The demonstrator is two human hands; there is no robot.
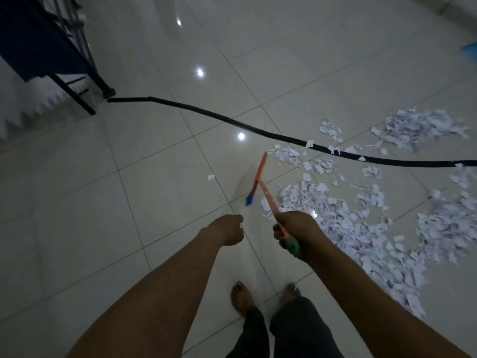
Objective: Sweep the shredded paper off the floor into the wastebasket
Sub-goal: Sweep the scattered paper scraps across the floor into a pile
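White shredded paper [366, 228] lies scattered over the glossy floor tiles [129, 202], right of the bare feet and across the black cable [206, 113]. The scraps look feather-light and likely to skitter, so short, gentle strokes should suit. The right hand [296, 231] grips the orange broom handle [268, 200] near its green end, a sensible hold; the left hand [229, 229] is curled closed, empty. No wastebasket is visible.

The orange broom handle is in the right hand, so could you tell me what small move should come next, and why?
Probably swing the orange broom handle rightward, gripped by the right hand, towards the shredded paper, which lies entirely to the right; no wastebasket is identifiable.
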